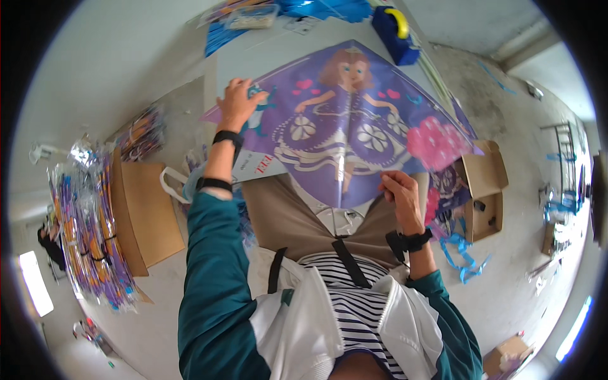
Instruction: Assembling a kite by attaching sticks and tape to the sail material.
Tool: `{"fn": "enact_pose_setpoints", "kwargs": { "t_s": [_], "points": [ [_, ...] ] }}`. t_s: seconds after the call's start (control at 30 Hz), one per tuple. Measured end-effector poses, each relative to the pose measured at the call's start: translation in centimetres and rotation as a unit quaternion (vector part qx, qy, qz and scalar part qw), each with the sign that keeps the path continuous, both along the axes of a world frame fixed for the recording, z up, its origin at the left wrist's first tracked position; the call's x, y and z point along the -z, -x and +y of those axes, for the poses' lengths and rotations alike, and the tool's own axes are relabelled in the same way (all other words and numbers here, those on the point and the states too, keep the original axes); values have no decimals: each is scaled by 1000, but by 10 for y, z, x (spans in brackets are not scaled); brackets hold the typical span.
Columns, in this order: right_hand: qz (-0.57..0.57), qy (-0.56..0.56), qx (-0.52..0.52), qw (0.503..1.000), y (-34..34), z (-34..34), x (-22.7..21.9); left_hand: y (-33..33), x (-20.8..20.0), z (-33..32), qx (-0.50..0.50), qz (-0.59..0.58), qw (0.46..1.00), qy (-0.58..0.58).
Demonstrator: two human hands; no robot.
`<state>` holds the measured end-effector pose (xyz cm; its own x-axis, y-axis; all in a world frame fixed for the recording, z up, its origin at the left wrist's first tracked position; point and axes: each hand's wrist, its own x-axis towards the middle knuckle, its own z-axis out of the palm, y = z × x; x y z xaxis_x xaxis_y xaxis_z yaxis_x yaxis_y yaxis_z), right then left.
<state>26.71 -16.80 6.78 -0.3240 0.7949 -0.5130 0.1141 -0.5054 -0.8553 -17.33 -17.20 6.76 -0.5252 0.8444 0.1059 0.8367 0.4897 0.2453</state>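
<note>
A purple kite [253,95] printed with a princess figure lies spread over the table in front of me and hangs over its near edge above my lap. A thin rod runs down its middle. My left hand [239,103] rests over the kite's left part, fingers spread, holding nothing. My right hand [401,190] is by the kite's lower right edge, its fingers curled in and the thumb against the index finger. Whether anything is pinched there is too small to tell. Pink blossom-shaped print [437,142] covers the kite's right corner.
A blue tape dispenser [394,39] with a yellow part stands at the table's far right. A clear plastic box [252,17] sits far left. Cardboard boxes [149,212] flank me, beside bundles of wrapped kites [88,231]. Blue ribbon [465,256] lies on the floor at right.
</note>
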Motion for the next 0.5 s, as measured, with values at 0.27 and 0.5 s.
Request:
{"fn": "enact_pose_setpoints", "kwargs": {
  "t_s": [0.27, 0.5],
  "points": [
    [-43, -54, 10, 998, -59, -4, 28, -101, 22, -133, 118, -141, 973, -142],
    [-232, -264, -73, 933, -59, 15, 40, -175, 28, -205, -82, -477, 867, -120]
  ]
}}
